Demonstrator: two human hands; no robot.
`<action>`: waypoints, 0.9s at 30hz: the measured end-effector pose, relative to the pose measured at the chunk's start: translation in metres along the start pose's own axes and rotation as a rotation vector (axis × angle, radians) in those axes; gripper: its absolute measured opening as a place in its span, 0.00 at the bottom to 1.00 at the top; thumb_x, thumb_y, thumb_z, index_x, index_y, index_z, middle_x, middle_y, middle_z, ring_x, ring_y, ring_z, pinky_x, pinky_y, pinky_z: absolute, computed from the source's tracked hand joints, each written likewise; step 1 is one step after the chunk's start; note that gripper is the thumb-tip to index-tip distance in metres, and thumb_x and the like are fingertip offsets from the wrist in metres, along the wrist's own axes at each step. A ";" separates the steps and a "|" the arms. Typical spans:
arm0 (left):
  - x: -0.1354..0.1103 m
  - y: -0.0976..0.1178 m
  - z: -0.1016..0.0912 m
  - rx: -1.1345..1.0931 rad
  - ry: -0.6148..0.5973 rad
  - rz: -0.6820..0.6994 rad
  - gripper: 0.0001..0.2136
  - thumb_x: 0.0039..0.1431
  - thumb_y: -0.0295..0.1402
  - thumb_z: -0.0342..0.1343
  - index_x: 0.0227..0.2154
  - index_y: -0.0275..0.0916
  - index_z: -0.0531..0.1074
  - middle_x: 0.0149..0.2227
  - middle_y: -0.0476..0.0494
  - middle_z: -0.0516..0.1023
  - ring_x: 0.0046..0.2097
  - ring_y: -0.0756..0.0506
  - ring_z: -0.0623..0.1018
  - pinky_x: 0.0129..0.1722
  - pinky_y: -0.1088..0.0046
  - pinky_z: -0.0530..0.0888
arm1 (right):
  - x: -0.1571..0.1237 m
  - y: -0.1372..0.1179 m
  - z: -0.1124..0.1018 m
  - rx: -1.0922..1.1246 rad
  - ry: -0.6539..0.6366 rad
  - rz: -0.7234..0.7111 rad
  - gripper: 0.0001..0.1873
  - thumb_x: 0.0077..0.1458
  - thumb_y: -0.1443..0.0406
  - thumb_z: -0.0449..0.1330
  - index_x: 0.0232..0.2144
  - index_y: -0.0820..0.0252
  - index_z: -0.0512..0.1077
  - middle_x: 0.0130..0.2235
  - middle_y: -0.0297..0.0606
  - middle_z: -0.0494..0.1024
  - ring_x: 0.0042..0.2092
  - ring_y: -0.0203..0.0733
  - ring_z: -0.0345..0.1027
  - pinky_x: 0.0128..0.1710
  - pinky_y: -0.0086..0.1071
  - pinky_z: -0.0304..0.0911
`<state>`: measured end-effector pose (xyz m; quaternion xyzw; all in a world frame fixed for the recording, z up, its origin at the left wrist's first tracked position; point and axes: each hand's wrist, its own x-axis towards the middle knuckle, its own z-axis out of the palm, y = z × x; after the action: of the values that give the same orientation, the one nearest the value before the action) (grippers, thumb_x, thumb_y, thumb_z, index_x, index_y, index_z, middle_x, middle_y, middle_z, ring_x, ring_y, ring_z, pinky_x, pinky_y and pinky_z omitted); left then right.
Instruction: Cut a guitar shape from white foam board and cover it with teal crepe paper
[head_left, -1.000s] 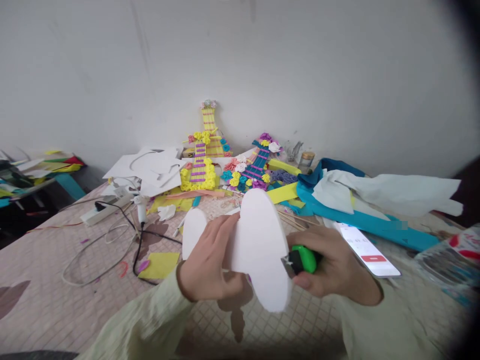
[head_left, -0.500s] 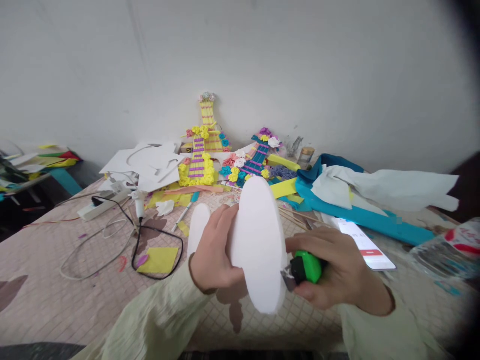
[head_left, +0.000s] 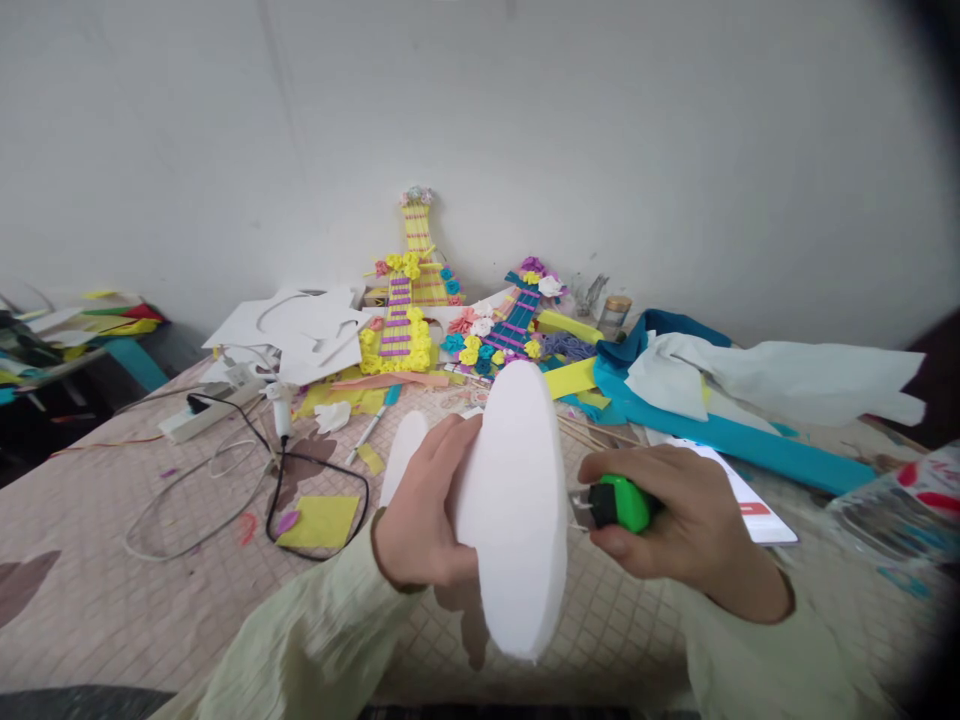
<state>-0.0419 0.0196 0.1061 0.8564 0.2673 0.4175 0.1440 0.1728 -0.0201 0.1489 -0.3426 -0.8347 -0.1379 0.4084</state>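
My left hand (head_left: 427, 515) is closed around a white foam board piece (head_left: 523, 510) with a rounded outline, held on edge above the table. A smaller white rounded part (head_left: 405, 452) shows beyond my left fingers; whether it belongs to the same piece is hidden. In my right hand (head_left: 686, 525) is a green and black utility knife (head_left: 622, 503), gripped between thumb and fingers. Its metal blade end points left, a small gap away from the foam's right edge.
Behind stand decorated paper guitars (head_left: 397, 320) against the wall. White board scraps (head_left: 292, 330), a power strip (head_left: 210, 412) and a glue gun (head_left: 279, 410) with cables lie left. Blue crepe paper (head_left: 750, 440), a phone (head_left: 757, 505) and a plastic bottle (head_left: 904, 510) are at right.
The knife has moved up and slightly right, off the foam's lower right edge. The foam piece has tilted a little, its lower end shifting down.
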 end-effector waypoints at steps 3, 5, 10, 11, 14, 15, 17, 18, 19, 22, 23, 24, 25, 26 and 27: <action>0.001 0.001 0.001 -0.013 -0.012 -0.011 0.39 0.35 0.41 0.58 0.53 0.39 0.51 0.42 0.40 0.62 0.43 0.37 0.66 0.43 0.58 0.64 | -0.002 -0.005 0.000 0.033 -0.027 -0.021 0.20 0.54 0.50 0.44 0.26 0.59 0.64 0.16 0.31 0.69 0.18 0.32 0.63 0.18 0.27 0.57; 0.002 0.000 0.001 -0.027 -0.013 -0.002 0.39 0.35 0.41 0.58 0.53 0.39 0.51 0.41 0.40 0.62 0.42 0.38 0.66 0.43 0.59 0.64 | -0.003 -0.007 -0.001 0.041 -0.043 -0.020 0.20 0.55 0.50 0.43 0.26 0.59 0.63 0.16 0.31 0.69 0.18 0.32 0.63 0.19 0.28 0.57; 0.001 0.001 -0.002 0.031 -0.050 0.032 0.41 0.34 0.40 0.60 0.54 0.40 0.50 0.46 0.38 0.62 0.46 0.35 0.65 0.46 0.56 0.62 | -0.005 0.000 -0.006 -0.066 -0.043 0.044 0.19 0.53 0.50 0.47 0.25 0.59 0.64 0.17 0.32 0.70 0.18 0.33 0.62 0.19 0.28 0.56; 0.000 0.002 -0.003 0.051 -0.063 0.030 0.41 0.33 0.39 0.60 0.54 0.40 0.50 0.47 0.38 0.62 0.47 0.34 0.64 0.46 0.55 0.62 | -0.005 0.001 -0.008 -0.093 -0.037 0.051 0.19 0.52 0.50 0.48 0.25 0.59 0.64 0.17 0.32 0.70 0.18 0.33 0.62 0.19 0.28 0.56; 0.000 0.002 -0.004 0.099 -0.068 0.009 0.41 0.34 0.39 0.60 0.54 0.40 0.50 0.49 0.36 0.62 0.49 0.32 0.63 0.47 0.53 0.61 | -0.008 0.001 -0.011 -0.078 -0.069 0.034 0.18 0.53 0.51 0.47 0.25 0.58 0.64 0.17 0.32 0.70 0.18 0.32 0.63 0.18 0.27 0.56; 0.000 0.002 -0.005 0.109 -0.061 0.004 0.41 0.34 0.40 0.59 0.54 0.40 0.49 0.49 0.36 0.61 0.50 0.32 0.63 0.47 0.53 0.61 | -0.009 -0.001 -0.011 -0.050 -0.092 0.026 0.18 0.53 0.51 0.46 0.25 0.58 0.64 0.18 0.31 0.71 0.18 0.32 0.63 0.19 0.27 0.56; 0.000 0.001 -0.005 0.110 -0.051 0.005 0.40 0.35 0.40 0.59 0.54 0.40 0.49 0.49 0.35 0.61 0.49 0.33 0.64 0.47 0.54 0.62 | -0.011 -0.005 -0.010 -0.007 -0.130 0.022 0.19 0.54 0.51 0.45 0.25 0.58 0.64 0.18 0.31 0.71 0.19 0.31 0.63 0.19 0.27 0.57; 0.001 0.001 -0.005 0.103 -0.053 0.007 0.40 0.35 0.40 0.59 0.54 0.39 0.49 0.48 0.36 0.61 0.49 0.34 0.64 0.47 0.55 0.62 | -0.011 -0.006 -0.010 -0.002 -0.137 0.025 0.19 0.54 0.51 0.45 0.25 0.58 0.64 0.18 0.31 0.70 0.19 0.31 0.63 0.19 0.27 0.57; 0.002 0.001 -0.005 0.094 -0.060 0.010 0.40 0.34 0.40 0.60 0.54 0.39 0.50 0.48 0.36 0.62 0.48 0.34 0.64 0.47 0.55 0.62 | -0.011 -0.006 -0.009 -0.005 -0.133 0.030 0.19 0.54 0.51 0.45 0.25 0.58 0.64 0.17 0.31 0.70 0.18 0.31 0.63 0.19 0.26 0.56; 0.003 0.002 -0.006 0.085 -0.104 0.001 0.40 0.32 0.39 0.60 0.52 0.38 0.52 0.46 0.36 0.62 0.47 0.34 0.64 0.45 0.54 0.63 | -0.010 -0.002 -0.010 -0.052 -0.100 0.045 0.19 0.54 0.52 0.46 0.25 0.59 0.65 0.16 0.31 0.69 0.18 0.31 0.62 0.19 0.27 0.56; 0.004 0.003 -0.006 0.088 -0.116 -0.001 0.39 0.31 0.38 0.60 0.51 0.38 0.53 0.46 0.36 0.62 0.47 0.34 0.64 0.45 0.54 0.63 | -0.010 0.000 -0.010 -0.077 -0.084 0.054 0.18 0.54 0.52 0.46 0.25 0.59 0.65 0.16 0.31 0.69 0.17 0.31 0.61 0.18 0.27 0.55; 0.004 0.004 -0.006 0.096 -0.120 0.000 0.39 0.31 0.38 0.60 0.51 0.38 0.53 0.45 0.37 0.62 0.46 0.34 0.64 0.44 0.54 0.63 | -0.011 0.001 -0.011 -0.090 -0.076 0.055 0.18 0.54 0.52 0.47 0.26 0.59 0.65 0.16 0.31 0.69 0.17 0.31 0.61 0.18 0.27 0.55; 0.004 0.004 -0.006 0.108 -0.117 0.003 0.39 0.31 0.37 0.60 0.51 0.38 0.53 0.45 0.37 0.62 0.46 0.35 0.65 0.44 0.55 0.64 | -0.011 0.002 -0.012 -0.086 -0.083 0.050 0.18 0.54 0.52 0.47 0.26 0.59 0.65 0.17 0.32 0.70 0.18 0.31 0.61 0.18 0.27 0.55; 0.004 0.005 -0.006 0.125 -0.108 0.010 0.39 0.31 0.37 0.59 0.51 0.38 0.52 0.44 0.37 0.62 0.46 0.35 0.65 0.44 0.55 0.64 | -0.012 0.002 -0.012 -0.069 -0.103 0.043 0.18 0.53 0.52 0.48 0.26 0.59 0.65 0.18 0.32 0.70 0.18 0.31 0.62 0.19 0.27 0.55; 0.004 0.006 -0.007 0.144 -0.100 0.018 0.39 0.31 0.37 0.59 0.51 0.37 0.52 0.44 0.37 0.62 0.45 0.36 0.65 0.44 0.55 0.64 | -0.013 0.002 -0.012 -0.043 -0.127 0.035 0.17 0.53 0.52 0.48 0.25 0.59 0.65 0.18 0.32 0.71 0.19 0.31 0.62 0.19 0.26 0.55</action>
<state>-0.0434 0.0172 0.1152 0.8868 0.2811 0.3552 0.0916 0.1867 -0.0303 0.1463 -0.3739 -0.8498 -0.1267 0.3494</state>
